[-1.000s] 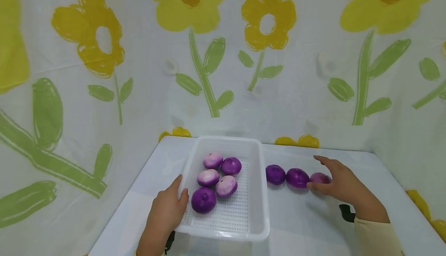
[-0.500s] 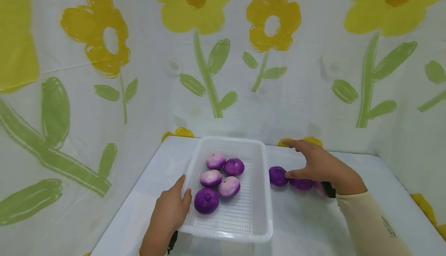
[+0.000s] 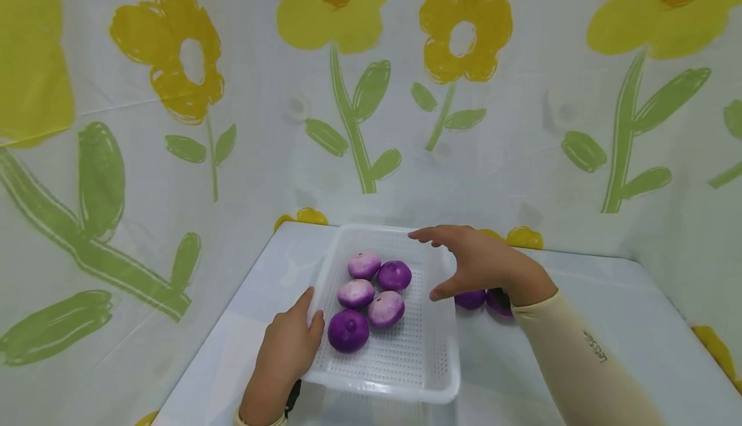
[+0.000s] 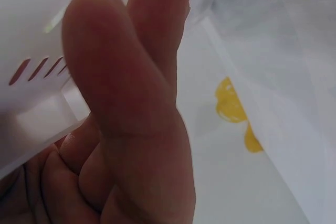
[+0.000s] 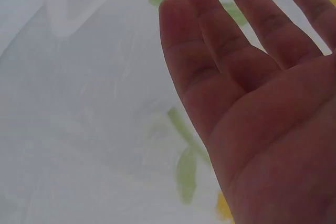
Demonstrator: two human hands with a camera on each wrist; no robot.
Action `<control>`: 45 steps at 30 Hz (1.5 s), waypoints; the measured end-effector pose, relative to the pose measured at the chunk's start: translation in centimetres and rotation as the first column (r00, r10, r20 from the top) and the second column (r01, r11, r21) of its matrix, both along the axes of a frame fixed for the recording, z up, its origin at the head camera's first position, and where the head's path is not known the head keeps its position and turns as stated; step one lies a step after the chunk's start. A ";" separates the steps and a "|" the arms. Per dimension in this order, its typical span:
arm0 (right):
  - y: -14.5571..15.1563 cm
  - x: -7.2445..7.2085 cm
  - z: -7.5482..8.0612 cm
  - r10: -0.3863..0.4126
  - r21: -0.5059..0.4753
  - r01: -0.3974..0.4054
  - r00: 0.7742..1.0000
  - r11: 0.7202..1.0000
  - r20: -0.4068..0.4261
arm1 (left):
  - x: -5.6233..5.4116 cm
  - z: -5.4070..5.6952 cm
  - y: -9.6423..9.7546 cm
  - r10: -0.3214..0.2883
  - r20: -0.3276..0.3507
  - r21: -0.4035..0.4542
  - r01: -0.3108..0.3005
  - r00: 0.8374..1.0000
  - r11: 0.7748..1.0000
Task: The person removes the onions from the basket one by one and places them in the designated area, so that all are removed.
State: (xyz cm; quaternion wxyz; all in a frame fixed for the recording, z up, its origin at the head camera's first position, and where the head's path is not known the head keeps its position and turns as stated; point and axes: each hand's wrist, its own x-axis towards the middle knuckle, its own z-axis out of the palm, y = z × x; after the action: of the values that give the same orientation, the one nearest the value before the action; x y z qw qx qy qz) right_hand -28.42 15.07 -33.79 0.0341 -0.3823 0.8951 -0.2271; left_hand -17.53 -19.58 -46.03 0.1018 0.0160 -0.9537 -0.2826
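Observation:
A white perforated plastic basket (image 3: pixel 401 365) stands on the table with several purple onions in it, some dark purple like the front onion (image 3: pixel 348 332), others pale-topped like the middle onion (image 3: pixel 386 310). My left hand (image 3: pixel 286 345) grips the basket's left side; in the left wrist view its fingers (image 4: pixel 86 166) curl below the rim. My right hand (image 3: pixel 487 261) is over the basket's right rim, thumb and fingers spread apart, holding nothing. Partly hidden behind its wrist, two more dark onions (image 3: pixel 470 300) lie on the table just right of the basket.
The white table (image 3: pixel 585 303) extends to the right of the basket. A white cloth (image 3: pixel 510 174) printed with yellow flowers and green stems hangs behind the table and along its sides.
My right hand has moved left from the onions on the table to the basket's right rim. My left hand keeps its grip on the basket. The head view has shifted slightly.

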 end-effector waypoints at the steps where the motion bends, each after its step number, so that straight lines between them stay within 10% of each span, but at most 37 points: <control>1: -0.7 0.0 0.0 0.013 0.017 -0.013 1.000 1.000 0.003 | 0.0 0.0 0.0 0.000 -0.001 -0.001 0.000 1.000 1.000; 15: -10.4 0.9 -3.6 0.364 0.126 -0.375 0.926 0.918 0.103 | -0.1 0.0 -0.2 -0.003 -0.030 -0.009 0.003 1.000 1.000; 45: -14.7 0.9 -8.1 0.417 0.362 -0.409 0.907 0.838 0.060 | -0.1 0.0 -0.1 0.006 -0.035 -0.020 -0.006 0.999 1.000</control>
State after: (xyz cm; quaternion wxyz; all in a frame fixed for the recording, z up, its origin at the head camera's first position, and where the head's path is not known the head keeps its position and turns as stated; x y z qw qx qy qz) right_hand -27.56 0.41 -41.88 0.1432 -0.5552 0.8184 -0.0392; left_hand -17.60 -19.71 -46.02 0.1195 0.0129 -0.9545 -0.2727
